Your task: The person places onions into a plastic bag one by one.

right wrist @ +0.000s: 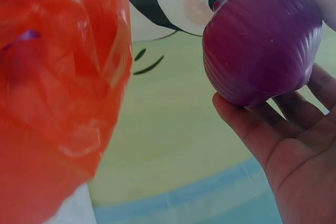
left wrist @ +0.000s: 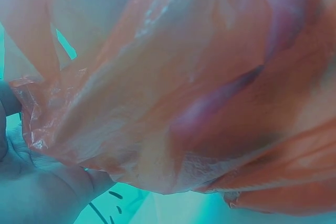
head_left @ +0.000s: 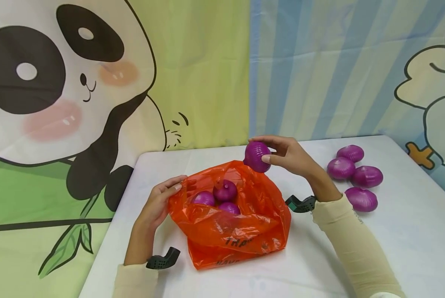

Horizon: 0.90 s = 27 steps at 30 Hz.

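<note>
In the head view my right hand [head_left: 291, 157] holds a purple onion [head_left: 257, 156] between thumb and fingers, just above the far right rim of an orange plastic bag [head_left: 241, 231]. The right wrist view shows the same onion [right wrist: 262, 40] gripped from beneath and the side, apart from the bag [right wrist: 58, 93]. My left hand [head_left: 158, 203] pinches the bag's left rim, and its mouth gapes upward. Inside lie several onions [head_left: 225, 190]. The bag [left wrist: 157, 87] fills most of the left wrist view and hides part of the left hand [left wrist: 47, 187].
Several more purple onions [head_left: 366, 176] sit in a group on the white table [head_left: 412, 248], right of my right forearm. Behind the table hangs a printed cloth [head_left: 204, 74] with a panda. Each wrist wears a black camera mount [head_left: 300, 204].
</note>
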### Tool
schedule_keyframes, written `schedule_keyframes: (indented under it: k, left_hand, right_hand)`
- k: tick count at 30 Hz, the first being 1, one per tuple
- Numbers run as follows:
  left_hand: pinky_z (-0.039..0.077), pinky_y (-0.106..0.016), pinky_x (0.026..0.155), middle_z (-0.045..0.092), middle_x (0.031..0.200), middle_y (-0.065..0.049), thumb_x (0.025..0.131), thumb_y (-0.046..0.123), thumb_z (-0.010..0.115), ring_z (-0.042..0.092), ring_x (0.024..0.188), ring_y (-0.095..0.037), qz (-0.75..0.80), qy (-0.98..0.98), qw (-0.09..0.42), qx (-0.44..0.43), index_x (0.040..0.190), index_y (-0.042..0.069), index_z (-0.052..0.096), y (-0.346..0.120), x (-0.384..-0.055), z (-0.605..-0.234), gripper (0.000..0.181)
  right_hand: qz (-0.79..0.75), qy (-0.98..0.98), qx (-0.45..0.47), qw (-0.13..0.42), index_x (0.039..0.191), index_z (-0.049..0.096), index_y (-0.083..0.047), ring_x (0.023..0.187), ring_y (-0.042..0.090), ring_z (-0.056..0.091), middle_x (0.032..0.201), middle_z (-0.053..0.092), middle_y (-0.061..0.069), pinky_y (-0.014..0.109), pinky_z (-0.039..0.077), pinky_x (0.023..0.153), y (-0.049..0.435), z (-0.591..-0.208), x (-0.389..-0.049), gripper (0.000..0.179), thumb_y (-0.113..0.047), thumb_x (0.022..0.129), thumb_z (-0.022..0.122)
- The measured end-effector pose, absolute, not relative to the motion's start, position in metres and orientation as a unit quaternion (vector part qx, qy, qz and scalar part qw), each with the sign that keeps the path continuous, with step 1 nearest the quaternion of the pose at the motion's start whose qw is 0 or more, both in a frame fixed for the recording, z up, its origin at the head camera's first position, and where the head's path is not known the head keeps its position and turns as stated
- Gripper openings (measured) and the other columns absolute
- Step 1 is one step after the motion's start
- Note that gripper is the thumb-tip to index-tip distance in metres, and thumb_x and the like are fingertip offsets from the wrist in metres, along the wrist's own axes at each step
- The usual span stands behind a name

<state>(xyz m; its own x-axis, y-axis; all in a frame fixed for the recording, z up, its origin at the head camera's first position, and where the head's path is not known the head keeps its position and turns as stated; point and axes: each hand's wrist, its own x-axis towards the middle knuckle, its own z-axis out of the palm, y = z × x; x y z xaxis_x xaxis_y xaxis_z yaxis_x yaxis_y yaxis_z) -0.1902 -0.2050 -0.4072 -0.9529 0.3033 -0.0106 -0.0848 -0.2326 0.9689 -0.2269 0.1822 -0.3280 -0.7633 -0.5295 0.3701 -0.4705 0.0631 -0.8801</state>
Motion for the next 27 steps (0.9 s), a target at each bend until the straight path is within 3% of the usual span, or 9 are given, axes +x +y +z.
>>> schedule_keyframes:
  k: [10, 27]
  left_hand:
    - [0.051, -0.036, 0.091, 0.064, 0.120, -0.005, 0.100, 0.008, 0.052, 0.062, 0.109, -0.021, 0.775, 0.613, 0.125, 0.086, 0.132, -0.001, 0.055, -0.204, -0.190, -0.407, 0.033]
    - [0.051, -0.034, 0.091, 0.064, 0.120, -0.005, 0.100, 0.009, 0.053, 0.062, 0.109, -0.019, 0.776, 0.612, 0.126, 0.083, 0.131, -0.001, 0.055, -0.207, -0.193, -0.408, 0.033]
  right_hand:
    - [-0.611, 0.699, -0.368, 0.050, 0.134, 0.055, 0.001, 0.116, 0.030, 0.057, 0.131, 0.056, 0.014, 0.043, 0.056, 0.082, 0.148, -0.329, -0.237, 0.048, -0.013, 0.091, 0.069]
    - [-0.565, 0.715, -0.395, 0.117, 0.132, 0.058, -0.004, 0.103, 0.026, 0.062, 0.125, 0.059, 0.009, 0.040, 0.056, 0.082, 0.093, -0.341, -0.244, 0.043, -0.007, 0.090, 0.069]
